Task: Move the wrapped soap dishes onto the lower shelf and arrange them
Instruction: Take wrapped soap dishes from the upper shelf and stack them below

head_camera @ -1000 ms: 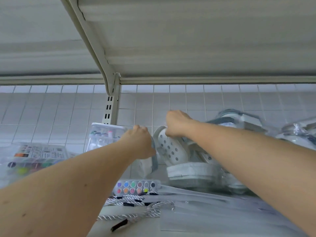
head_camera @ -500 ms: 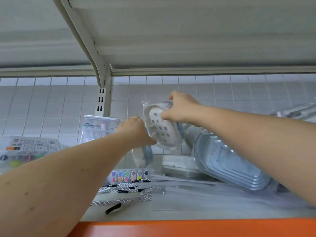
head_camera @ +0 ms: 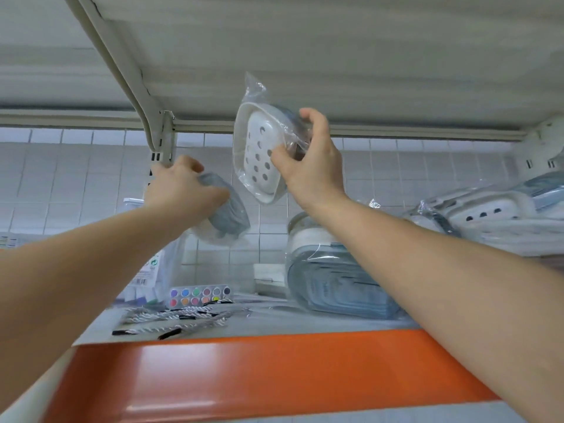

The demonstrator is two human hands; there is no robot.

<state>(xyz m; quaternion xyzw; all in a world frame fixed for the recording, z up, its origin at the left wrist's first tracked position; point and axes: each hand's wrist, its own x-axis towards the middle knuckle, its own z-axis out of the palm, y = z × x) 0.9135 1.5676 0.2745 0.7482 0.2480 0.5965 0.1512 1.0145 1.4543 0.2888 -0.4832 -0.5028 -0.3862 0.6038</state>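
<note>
My right hand grips a white soap dish with drain holes, wrapped in clear plastic and held upright in the air above the shelf. My left hand grips a second wrapped soap dish, grey and white, lower and to the left. More wrapped soap dishes stay on the shelf: a blue-grey one leaning at the centre right and a white one with holes at the far right.
The shelf has an orange front edge. On it lie a paint palette with coloured dots, black-and-white cords and a clear packaged box at the left. Another shelf board hangs close overhead, carried by a bracket.
Both hands have lifted their wrapped soap dishes up and toward me, off the pile. The view has dropped back, so the orange shelf edge fills the foreground.
</note>
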